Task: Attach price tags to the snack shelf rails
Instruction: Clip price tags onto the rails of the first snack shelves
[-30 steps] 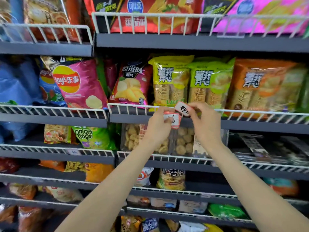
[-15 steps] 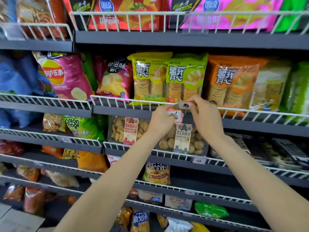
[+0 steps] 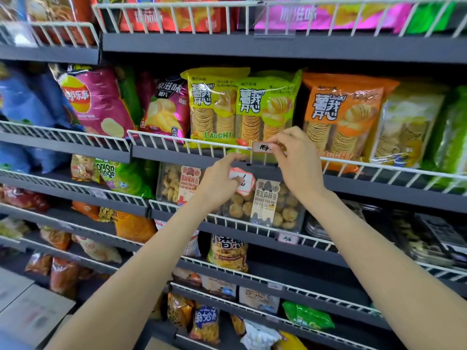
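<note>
My right hand (image 3: 297, 160) pinches a small white price tag with a red border (image 3: 262, 147) against the top wire of the white shelf rail (image 3: 192, 142), in front of the green chip bags (image 3: 267, 107). My left hand (image 3: 219, 183) sits just below the rail and holds a small stack of red-bordered price tags (image 3: 241, 180) between thumb and fingers. Handwriting shows on the tag at the rail.
Grey shelves with white wire rails carry snack bags: pink chips (image 3: 98, 102), orange chips (image 3: 343, 114), cookie boxes (image 3: 265, 203). A tag (image 3: 288, 239) hangs on the rail below. A clear tag holder (image 3: 275, 34) sits on the top shelf. Cardboard boxes (image 3: 30, 309) lie lower left.
The right hand brought its tag down onto the top wire of the rail. The left hand with the stack dropped slightly. The camera view shifted right and closer.
</note>
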